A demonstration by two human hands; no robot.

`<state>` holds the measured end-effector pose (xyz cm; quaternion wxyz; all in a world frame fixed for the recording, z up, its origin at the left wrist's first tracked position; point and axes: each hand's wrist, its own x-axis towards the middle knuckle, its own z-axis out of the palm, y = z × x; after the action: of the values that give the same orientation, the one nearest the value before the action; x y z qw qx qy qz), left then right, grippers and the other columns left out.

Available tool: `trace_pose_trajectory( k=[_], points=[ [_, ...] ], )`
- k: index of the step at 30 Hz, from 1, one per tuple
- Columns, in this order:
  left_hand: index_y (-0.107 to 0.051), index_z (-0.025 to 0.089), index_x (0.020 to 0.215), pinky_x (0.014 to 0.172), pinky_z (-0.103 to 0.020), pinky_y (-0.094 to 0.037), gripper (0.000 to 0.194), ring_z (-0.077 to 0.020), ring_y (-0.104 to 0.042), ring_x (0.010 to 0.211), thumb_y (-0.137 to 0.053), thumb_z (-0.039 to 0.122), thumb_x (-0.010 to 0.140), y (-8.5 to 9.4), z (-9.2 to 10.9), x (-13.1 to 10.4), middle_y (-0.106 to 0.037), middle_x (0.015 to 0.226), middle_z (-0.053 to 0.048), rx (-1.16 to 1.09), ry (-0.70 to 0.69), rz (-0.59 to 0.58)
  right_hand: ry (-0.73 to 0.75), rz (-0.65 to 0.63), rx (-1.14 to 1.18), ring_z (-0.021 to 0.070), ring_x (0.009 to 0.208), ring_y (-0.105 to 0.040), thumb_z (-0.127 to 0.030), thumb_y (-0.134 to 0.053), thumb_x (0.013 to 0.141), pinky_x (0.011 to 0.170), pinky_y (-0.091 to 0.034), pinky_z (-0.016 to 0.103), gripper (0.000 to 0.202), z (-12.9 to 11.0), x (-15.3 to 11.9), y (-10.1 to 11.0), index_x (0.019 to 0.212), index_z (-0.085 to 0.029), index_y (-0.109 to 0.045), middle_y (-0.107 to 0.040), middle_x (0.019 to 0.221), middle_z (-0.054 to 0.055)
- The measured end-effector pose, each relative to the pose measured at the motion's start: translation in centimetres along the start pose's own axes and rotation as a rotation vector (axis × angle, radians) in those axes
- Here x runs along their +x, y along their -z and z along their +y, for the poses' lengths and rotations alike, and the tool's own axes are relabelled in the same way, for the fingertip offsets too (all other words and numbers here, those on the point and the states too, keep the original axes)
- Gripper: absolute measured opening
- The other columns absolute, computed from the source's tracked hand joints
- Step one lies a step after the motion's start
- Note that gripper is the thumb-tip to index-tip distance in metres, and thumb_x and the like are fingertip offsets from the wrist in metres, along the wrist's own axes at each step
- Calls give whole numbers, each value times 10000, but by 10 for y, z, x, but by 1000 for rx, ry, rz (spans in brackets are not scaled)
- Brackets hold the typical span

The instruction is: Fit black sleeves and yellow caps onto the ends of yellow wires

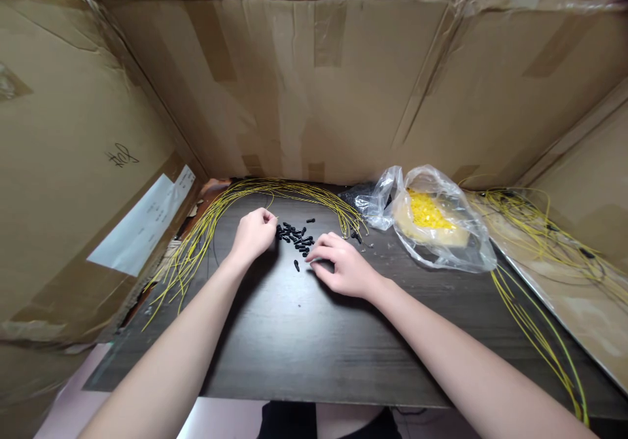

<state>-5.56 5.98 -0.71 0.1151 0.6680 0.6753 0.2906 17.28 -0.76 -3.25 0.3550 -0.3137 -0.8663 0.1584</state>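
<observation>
My left hand (256, 231) is closed in a pinch at the left edge of a pile of small black connector pieces (294, 235). Between its thumb and index finger is a yellow wire (272, 198), whose short tip seems to stick out to the right. My right hand (344, 265) hovers at the pile's right edge, thumb and index finger slightly apart, with nothing clearly visible between them. One loose black piece (296, 265) lies just left of its fingertips. Behind both hands a bundle of yellow wires (220, 203) arcs across the table.
At the right back, a clear plastic bag (471, 249) holds small yellow parts (428, 210). Another bag (366, 197) with dark pieces lies beside it. More yellow wires (544, 341) hang over the right side. Cardboard walls (304, 92) enclose the dark table (275, 354).
</observation>
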Motion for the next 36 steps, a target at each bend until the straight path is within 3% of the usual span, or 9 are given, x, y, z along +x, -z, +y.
trace_pose_trajectory(
  k=[6,13,24,29,32,36],
  points=[
    [-646,203,725,689,-303,-430,168,-225,-634,770,-558,333,783,-9,3,-4,-718,801,-63,-142,52,-50,109,-222,-123,238,1074,-512,-205,-591,890,915,-391,410,269,-19,0,0,1137,-236,-695,-619,1188,84],
    [-658,186,753,692,-298,-466,183,-213,-645,734,-586,354,761,-18,1,-7,-715,784,-67,-311,88,-65,131,-219,-150,221,1054,-552,-167,-508,947,887,-431,378,246,-11,0,-8,1121,-170,-682,-646,1172,102],
    [-675,180,751,703,-298,-466,210,-211,-644,742,-597,374,762,-23,17,-19,-716,775,-60,-352,34,-117,126,-80,4,188,900,-607,-79,-512,919,791,-506,300,222,1,1,-13,988,-172,-701,-678,941,86],
    [-672,176,749,682,-293,-442,177,-194,-624,721,-601,338,760,-14,26,-21,-706,766,-46,-288,-5,-66,-36,170,165,161,816,-641,-44,-558,861,767,-529,293,244,2,4,-7,995,-188,-703,-697,919,55],
    [-649,160,722,639,-279,-452,162,-168,-599,637,-610,314,753,-10,33,-25,-668,675,-32,-449,-26,-166,-151,304,226,156,812,-645,-74,-586,851,754,-540,290,244,8,6,-4,1027,-194,-704,-690,912,49],
    [-634,142,703,560,-252,-440,160,-131,-548,548,-628,294,753,-6,43,-32,-635,615,-20,-591,-73,-367,-229,359,333,157,852,-649,-97,-600,842,792,-555,301,340,15,6,-5,1157,-209,-663,-672,959,53]
  ],
)
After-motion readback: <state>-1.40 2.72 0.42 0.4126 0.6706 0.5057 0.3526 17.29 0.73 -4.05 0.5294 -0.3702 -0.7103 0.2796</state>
